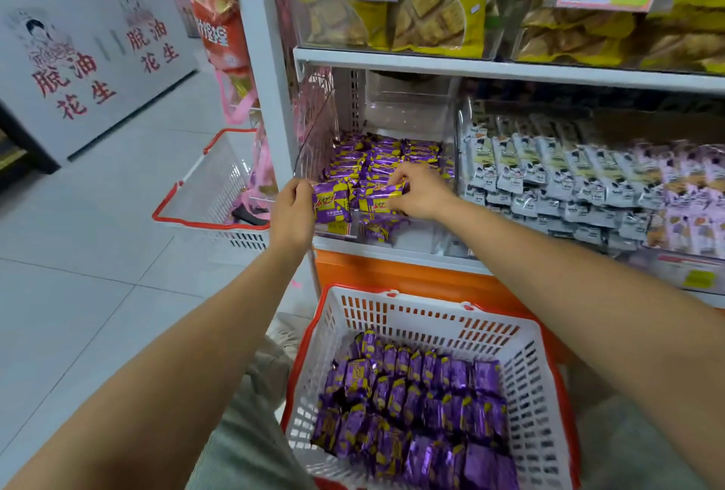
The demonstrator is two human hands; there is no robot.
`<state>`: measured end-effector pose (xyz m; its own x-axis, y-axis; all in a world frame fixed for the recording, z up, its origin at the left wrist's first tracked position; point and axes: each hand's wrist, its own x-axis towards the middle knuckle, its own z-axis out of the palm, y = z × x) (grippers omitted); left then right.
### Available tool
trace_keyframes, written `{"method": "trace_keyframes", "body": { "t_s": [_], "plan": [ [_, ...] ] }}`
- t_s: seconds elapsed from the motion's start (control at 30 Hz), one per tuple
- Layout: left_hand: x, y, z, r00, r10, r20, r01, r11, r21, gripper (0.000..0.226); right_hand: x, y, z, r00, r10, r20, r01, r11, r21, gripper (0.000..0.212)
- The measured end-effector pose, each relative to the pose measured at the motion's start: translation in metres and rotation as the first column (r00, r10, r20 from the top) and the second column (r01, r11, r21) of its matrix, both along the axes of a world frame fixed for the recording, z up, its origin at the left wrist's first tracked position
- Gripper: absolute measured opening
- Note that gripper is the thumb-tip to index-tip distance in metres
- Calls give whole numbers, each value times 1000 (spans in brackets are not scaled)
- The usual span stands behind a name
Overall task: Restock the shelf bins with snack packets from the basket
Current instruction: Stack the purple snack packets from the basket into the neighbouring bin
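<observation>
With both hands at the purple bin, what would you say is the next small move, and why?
The left hand grips a packet at the front of the bin, the right hand pinches a second packet beside it, and the basket holds many more, so probably set both down on the pile and let go.

Both hands, left [292, 211] and right [419, 191], hold purple packets [331, 201] at the bin [314, 136].

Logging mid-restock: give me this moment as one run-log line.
left hand holds packet | right hand pinches second packet | both at bin front | basket holds more packets
</observation>
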<state>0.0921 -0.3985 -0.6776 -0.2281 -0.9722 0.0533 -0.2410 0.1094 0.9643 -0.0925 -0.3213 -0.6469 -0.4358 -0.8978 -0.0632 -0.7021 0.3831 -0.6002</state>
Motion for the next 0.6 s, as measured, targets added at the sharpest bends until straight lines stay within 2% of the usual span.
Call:
{"method": "trace_keyframes", "body": {
  "t_s": [0.1,0.3,0.53,0.6],
  "plan": [
    [1,-2,-3,1000,-18,0,18,1000,5,27,2,-11,2,999,35,5,-36,993,112,27],
    [1,-1,-4,1000,-11,-16,11,1000,9,31,3,-19,9,994,105,-30,-98,980,171,28],
    [2,1,-2,999,-36,-37,37,999,15,26,-2,-14,2,995,98,35,-102,986,133,28],
    [2,2,2,997,-52,-64,53,999,12,25,-6,-12,2,997,71,21,-73,994,76,26]
  ]
}}
